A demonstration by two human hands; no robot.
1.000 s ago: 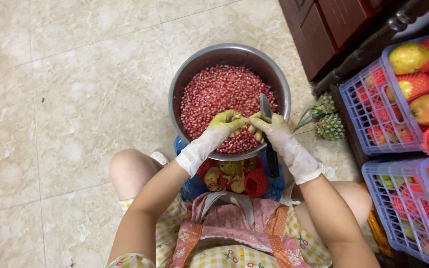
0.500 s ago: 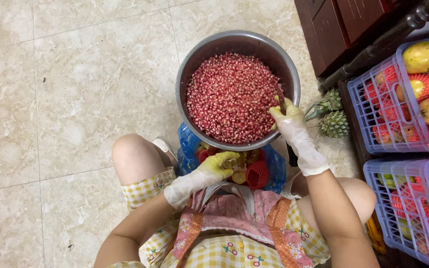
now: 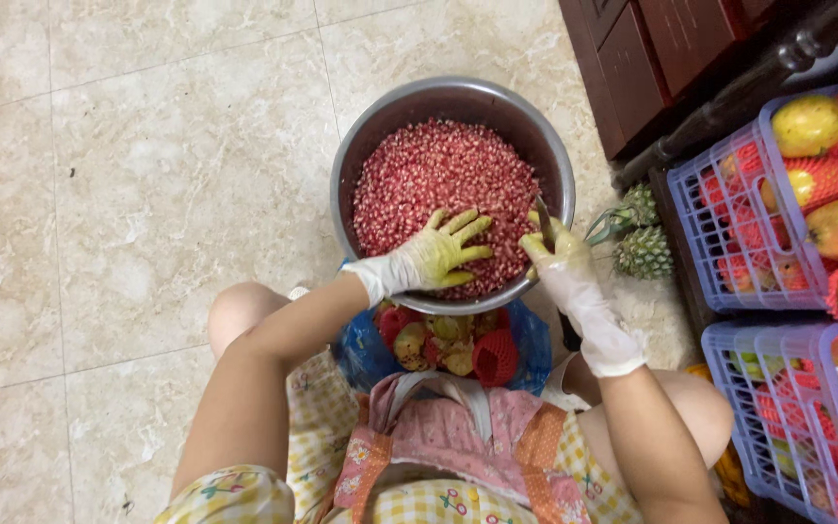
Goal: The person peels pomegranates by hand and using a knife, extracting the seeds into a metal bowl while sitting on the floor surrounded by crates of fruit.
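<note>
Head view, looking straight down: a steel bowl [image 3: 366,160] filled with red pomegranate seeds [image 3: 438,184] stands on the tiled floor [image 3: 147,175] at 12 o'clock from the seated person. Left hand [image 3: 435,256], in a yellow-stained glove, lies palm down on the seeds at the bowl's 6 o'clock edge, fingers spread and pointing toward 2 o'clock; it grips nothing. The left forearm runs back toward 8 o'clock. Right hand [image 3: 557,254], also gloved, sits at the bowl's 4 o'clock rim, fingers closed around the handle of a knife [image 3: 542,221] whose blade points toward 12 o'clock over the seeds. The right forearm extends toward 5 o'clock. A blue bag [image 3: 366,357] of peel scraps lies between the knees, touching the bowl's near side. Lilac baskets [image 3: 705,218] of fruit stand at 3 o'clock, with small pineapples [image 3: 644,250] between them and the bowl.
</note>
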